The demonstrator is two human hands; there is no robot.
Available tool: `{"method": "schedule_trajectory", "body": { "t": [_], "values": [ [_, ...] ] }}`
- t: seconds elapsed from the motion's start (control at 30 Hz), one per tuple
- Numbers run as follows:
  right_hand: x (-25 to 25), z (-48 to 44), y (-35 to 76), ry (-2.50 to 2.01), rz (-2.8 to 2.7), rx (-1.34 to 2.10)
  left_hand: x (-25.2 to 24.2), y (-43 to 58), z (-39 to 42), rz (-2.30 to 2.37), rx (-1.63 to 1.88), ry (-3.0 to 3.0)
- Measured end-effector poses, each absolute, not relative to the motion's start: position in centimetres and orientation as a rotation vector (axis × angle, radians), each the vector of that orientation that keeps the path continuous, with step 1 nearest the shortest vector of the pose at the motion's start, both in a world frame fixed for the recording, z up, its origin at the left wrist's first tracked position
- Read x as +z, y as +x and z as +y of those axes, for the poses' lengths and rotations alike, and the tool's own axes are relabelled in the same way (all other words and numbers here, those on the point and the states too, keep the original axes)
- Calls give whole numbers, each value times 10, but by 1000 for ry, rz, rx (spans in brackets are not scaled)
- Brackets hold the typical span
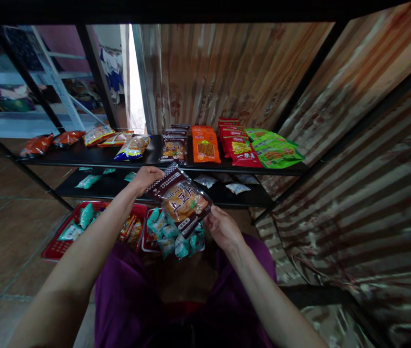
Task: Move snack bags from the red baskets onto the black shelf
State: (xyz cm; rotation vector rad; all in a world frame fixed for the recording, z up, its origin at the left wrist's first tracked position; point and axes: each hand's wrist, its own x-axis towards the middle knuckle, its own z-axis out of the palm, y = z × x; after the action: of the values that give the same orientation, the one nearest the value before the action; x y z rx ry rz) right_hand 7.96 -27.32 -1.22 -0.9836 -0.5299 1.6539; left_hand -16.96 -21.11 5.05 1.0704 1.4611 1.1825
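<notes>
A dark brown bag of potato chips is stretched between my two hands, tilted, its printed front facing me. My left hand pinches its upper left corner. At the lower right edge, my right hand grips the same bag. Just beyond it, similar brown chip bags stand in a row on the black shelf. To their right are orange packets, red packets and green packets.
Below the bag, a basket of teal packets stands near my knees. A red basket with mixed packets is left of it. Other snack bags lie on the shelf's left half. A lower shelf holds small packets. A striped curtain hangs at right.
</notes>
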Motion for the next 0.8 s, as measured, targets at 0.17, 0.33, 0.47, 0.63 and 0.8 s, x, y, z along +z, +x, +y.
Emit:
{"method": "schedule_trajectory", "body": {
  "t": [0.17,0.33,0.47,0.63,0.8],
  "values": [
    [-16,-269,83,-992,-568,1612,39,-174,-207,1408,1070,1109],
    [-7,-274,81,-917,-658,1609,27,-173,-204,1657,1098,1277],
    [2,-279,72,-814,-808,1528,18,-159,-220,1866,1429,1264],
    [0,-290,57,-783,-1123,1270,10,-125,-253,1166,1502,772],
    [-16,-297,51,-779,-1675,780,23,-118,-267,674,1599,642]
  ]
}}
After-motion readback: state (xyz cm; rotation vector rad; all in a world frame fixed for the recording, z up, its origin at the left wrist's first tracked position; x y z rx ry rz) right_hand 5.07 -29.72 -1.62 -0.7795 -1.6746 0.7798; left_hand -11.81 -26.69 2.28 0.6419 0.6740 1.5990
